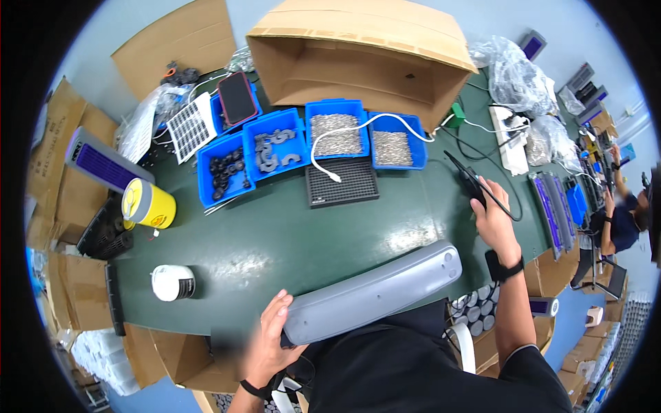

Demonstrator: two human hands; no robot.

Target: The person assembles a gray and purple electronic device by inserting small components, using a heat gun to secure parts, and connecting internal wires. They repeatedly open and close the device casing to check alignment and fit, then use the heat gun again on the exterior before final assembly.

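Observation:
A long grey plastic housing (375, 292) lies slantwise in front of my body, its smooth side with small round recesses facing up. My left hand (270, 339) is closed around its left end, thumb and fingers at the edge. Off to the right, above the table, my right hand (494, 224) grips a slim black tool (472, 182) that looks like an electric screwdriver. Its thin end points up and left, and a black cable loops beside my fingers. The tool is apart from the housing. Some of my right fingers are hidden behind my hand.
Blue bins (337, 108) hold screws, grey clips and black knobs, with a black perforated tray (342, 186) in front. A white cable (330, 172) crosses them. A white tub (172, 283) and yellow canister (153, 204) stand left; an open carton (358, 72) behind; purple-grey units (551, 210) right.

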